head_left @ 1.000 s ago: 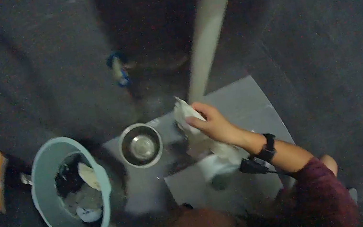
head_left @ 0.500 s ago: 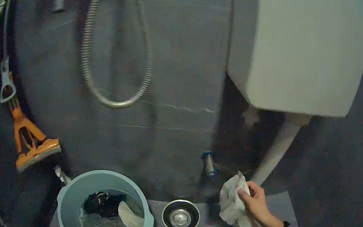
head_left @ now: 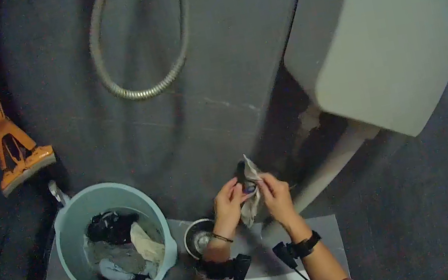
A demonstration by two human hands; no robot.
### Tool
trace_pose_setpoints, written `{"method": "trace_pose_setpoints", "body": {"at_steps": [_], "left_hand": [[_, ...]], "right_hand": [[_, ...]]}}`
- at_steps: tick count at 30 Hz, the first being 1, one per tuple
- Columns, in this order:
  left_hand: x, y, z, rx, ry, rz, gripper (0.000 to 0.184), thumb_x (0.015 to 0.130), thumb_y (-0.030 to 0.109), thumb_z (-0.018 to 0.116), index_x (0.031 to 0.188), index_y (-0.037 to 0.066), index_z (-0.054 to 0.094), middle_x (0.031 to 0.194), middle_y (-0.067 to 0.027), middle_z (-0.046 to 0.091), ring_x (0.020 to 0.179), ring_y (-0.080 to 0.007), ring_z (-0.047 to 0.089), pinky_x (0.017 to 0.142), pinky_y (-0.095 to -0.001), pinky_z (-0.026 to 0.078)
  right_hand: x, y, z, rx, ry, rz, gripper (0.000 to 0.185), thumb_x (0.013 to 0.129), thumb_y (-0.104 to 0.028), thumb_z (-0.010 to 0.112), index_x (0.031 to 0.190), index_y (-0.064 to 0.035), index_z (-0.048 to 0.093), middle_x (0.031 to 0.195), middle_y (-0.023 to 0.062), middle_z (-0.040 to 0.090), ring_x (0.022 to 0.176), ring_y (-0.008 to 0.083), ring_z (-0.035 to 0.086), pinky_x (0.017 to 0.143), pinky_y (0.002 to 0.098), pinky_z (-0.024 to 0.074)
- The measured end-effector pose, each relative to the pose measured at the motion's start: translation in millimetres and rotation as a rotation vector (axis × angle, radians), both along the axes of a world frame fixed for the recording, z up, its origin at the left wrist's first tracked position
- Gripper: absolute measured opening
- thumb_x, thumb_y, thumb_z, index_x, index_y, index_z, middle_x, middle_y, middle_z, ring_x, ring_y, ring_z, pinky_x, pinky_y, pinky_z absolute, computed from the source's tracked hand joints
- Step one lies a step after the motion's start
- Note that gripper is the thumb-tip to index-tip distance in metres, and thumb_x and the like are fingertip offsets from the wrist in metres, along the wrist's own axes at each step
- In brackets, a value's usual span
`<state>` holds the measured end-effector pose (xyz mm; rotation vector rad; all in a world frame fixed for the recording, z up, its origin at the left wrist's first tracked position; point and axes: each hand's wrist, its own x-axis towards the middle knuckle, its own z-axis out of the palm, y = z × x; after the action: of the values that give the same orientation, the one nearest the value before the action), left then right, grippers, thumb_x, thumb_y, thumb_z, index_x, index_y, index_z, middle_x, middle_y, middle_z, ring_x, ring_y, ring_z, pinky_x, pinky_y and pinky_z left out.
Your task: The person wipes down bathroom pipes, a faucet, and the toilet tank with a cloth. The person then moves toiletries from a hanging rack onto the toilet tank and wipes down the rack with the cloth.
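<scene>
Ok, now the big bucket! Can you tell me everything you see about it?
The bucket is round, wide and pale blue-green, and looks like smooth plastic. It stands upright, left of the metal bowl. A grip sticks out from its rim. Crumpled black, grey and cream cloths lie low inside, maybe in water. Neither the left hand nor the right hand touches it.

Here's 1 view, from the person's head, facing forward and angled down. The forearms (head_left: 322, 263) come up from the bottom edge, the left hand (head_left: 227, 205) and right hand (head_left: 277, 195) fairly close, just below centre. We're looking down into the basin (head_left: 71, 242) at lower left, while the farther wall (head_left: 235, 36) fills the top, hose (head_left: 144, 93) included. Dark, curved edges ring this wide view.
</scene>
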<state>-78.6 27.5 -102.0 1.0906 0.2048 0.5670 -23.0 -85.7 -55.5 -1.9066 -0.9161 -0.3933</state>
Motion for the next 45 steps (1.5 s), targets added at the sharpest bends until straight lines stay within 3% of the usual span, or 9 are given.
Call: {"method": "trace_pose_setpoints", "body": {"at_steps": [6, 9, 13, 18, 23, 25, 35, 40, 45], "left_hand": [[10.4, -15.7, 3.4, -0.058, 0.069, -0.045, 0.035, 0.093, 0.015, 0.052, 0.122, -0.004, 0.051, 0.11, -0.0109, 0.06, 0.093, -0.0134, 0.058, 0.081, -0.0261, 0.049], [16.9, -13.9, -9.6, -0.017, -0.042, 0.062, 0.033, 0.089, 0.01, 0.056, 0.119, -0.003, 0.054, 0.103, -0.0106, 0.065, 0.087, -0.0104, 0.058, 0.078, -0.0255, 0.048], [11.0, -10.1, -15.2, 0.131, -0.02, 0.042, 0.034, 0.087, 0.009, 0.058, 0.119, -0.001, 0.055, 0.104, -0.0123, 0.065, 0.088, -0.0122, 0.06, 0.08, -0.0261, 0.048], [-4.2, 6.5, -20.0, 0.291, -0.031, 0.087, 0.037, 0.085, 0.007, 0.058, 0.121, 0.001, 0.053, 0.11, -0.0166, 0.061, 0.097, -0.0223, 0.06, 0.083, -0.031, 0.047], [-6.3, 19.5, -0.5, 0.486, -0.061, 0.125, 0.041, 0.083, 0.005, 0.058, 0.124, 0.004, 0.051, 0.113, -0.0149, 0.058, 0.098, -0.0253, 0.057, 0.082, -0.0334, 0.047], [0.8, 24.4, 15.7, 0.514, -0.099, 0.111, 0.042, 0.082, 0.003, 0.058, 0.123, 0.005, 0.051, 0.113, -0.0142, 0.057, 0.098, -0.0257, 0.057, 0.081, -0.0332, 0.047], [30.7, 48.1, 42.1, 0.85, -0.086, 0.006, 0.033, 0.076, -0.004, 0.06, 0.109, 0.003, 0.059, 0.099, -0.0122, 0.061, 0.084, -0.0233, 0.063, 0.07, -0.0313, 0.051], [17.0, 37.9, 8.1, 0.397, -0.005, 0.136, 0.022, 0.083, 0.003, 0.06, 0.104, -0.003, 0.059, 0.095, -0.0112, 0.064, 0.085, -0.0155, 0.063, 0.076, -0.0264, 0.05], [7.5, 1.2, -8.2, 0.084, -0.102, 0.08, 0.032, 0.086, 0.003, 0.059, 0.115, -0.009, 0.051, 0.105, -0.013, 0.062, 0.097, -0.0147, 0.059, 0.082, -0.0261, 0.048]], "right_hand": [[11.4, -4.6, 3.0, -0.073, -0.051, -0.016, 0.02, 0.084, 0.0, 0.053, 0.102, -0.0009, 0.06, 0.086, 0.0174, 0.064, 0.077, 0.0222, 0.065, 0.068, 0.0286, 0.0476], [32.2, 7.8, 7.7, -0.261, -0.11, 0.06, 0.037, 0.076, 0.006, 0.051, 0.111, -0.0039, 0.058, 0.108, 0.0157, 0.06, 0.099, 0.0366, 0.056, 0.089, 0.0421, 0.0426], [37.5, 5.1, -4.8, -0.21, -0.021, 0.036, 0.029, 0.078, 0.003, 0.051, 0.105, -0.0016, 0.06, 0.105, 0.0189, 0.06, 0.094, 0.0347, 0.057, 0.085, 0.0401, 0.0435], [44.2, -2.5, -8.3, 0.166, 0.122, -0.55, 0.016, 0.081, -0.004, 0.053, 0.09, 0.0078, 0.059, 0.085, 0.0212, 0.062, 0.079, 0.028, 0.06, 0.07, 0.0363, 0.0445], [30.3, 1.6, 16.3, 0.201, 0.101, -0.373, 0.016, 0.081, -0.005, 0.054, 0.092, 0.0054, 0.06, 0.09, 0.0196, 0.061, 0.076, 0.029, 0.059, 0.072, 0.0365, 0.0459], [37.9, 6.4, 23.6, -0.06, -0.237, -0.14, 0.018, 0.08, -0.002, 0.054, 0.096, -0.0016, 0.062, 0.1, 0.0171, 0.057, 0.082, 0.0305, 0.058, 0.076, 0.0356, 0.0456], [44.4, 4.8, 32.6, -0.377, -0.137, 0.339, 0.028, 0.081, -0.008, 0.057, 0.109, -0.0093, 0.06, 0.103, 0.0117, 0.053, 0.095, 0.0306, 0.055, 0.08, 0.0346, 0.0447], [43.3, -2.9, 33.9, -0.351, 0.33, 0.233, 0.023, 0.088, -0.016, 0.054, 0.108, -0.0057, 0.059, 0.096, 0.0131, 0.058, 0.091, 0.0305, 0.057, 0.081, 0.0364, 0.0438], [60.4, 7.3, 37.7, -0.497, -0.071, 0.344, 0.019, 0.087, -0.014, 0.054, 0.103, -0.0056, 0.059, 0.092, 0.0163, 0.06, 0.088, 0.0343, 0.058, 0.076, 0.0377, 0.0454]]}}
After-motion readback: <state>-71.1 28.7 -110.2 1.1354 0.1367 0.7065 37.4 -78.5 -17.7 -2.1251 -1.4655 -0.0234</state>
